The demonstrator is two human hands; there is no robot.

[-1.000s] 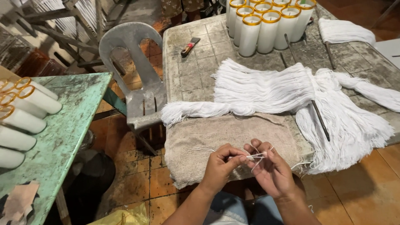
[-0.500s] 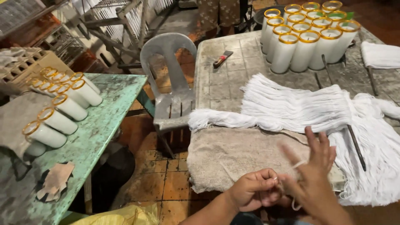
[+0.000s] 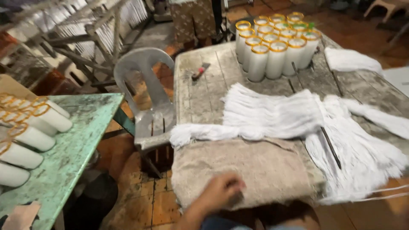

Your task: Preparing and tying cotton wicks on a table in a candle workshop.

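Observation:
My left hand (image 3: 221,192) hovers blurred over the near edge of a brown burlap cloth (image 3: 264,168), its fingers curled; I cannot make out whether it grips anything. My right hand is out of the picture. Behind the burlap lies a wide bundle of white strings (image 3: 272,115), and a second heap of white strings (image 3: 366,159) spreads to the right. A thin dark metal rod (image 3: 330,147) lies between the two. Two thin white strands (image 3: 383,194) run off the right edge.
The worn grey worktable (image 3: 200,96) carries a cluster of white candles in yellow-rimmed glasses (image 3: 277,53), a small red-handled tool (image 3: 200,71) and a folded white cloth (image 3: 351,59). A grey plastic chair (image 3: 149,110) stands left of it. The green table (image 3: 72,147) holds candles lying flat (image 3: 34,134).
Both hands were pulling a white string in front of me; now the right hand has left the view and the left has dropped over the burlap. The camera has swung.

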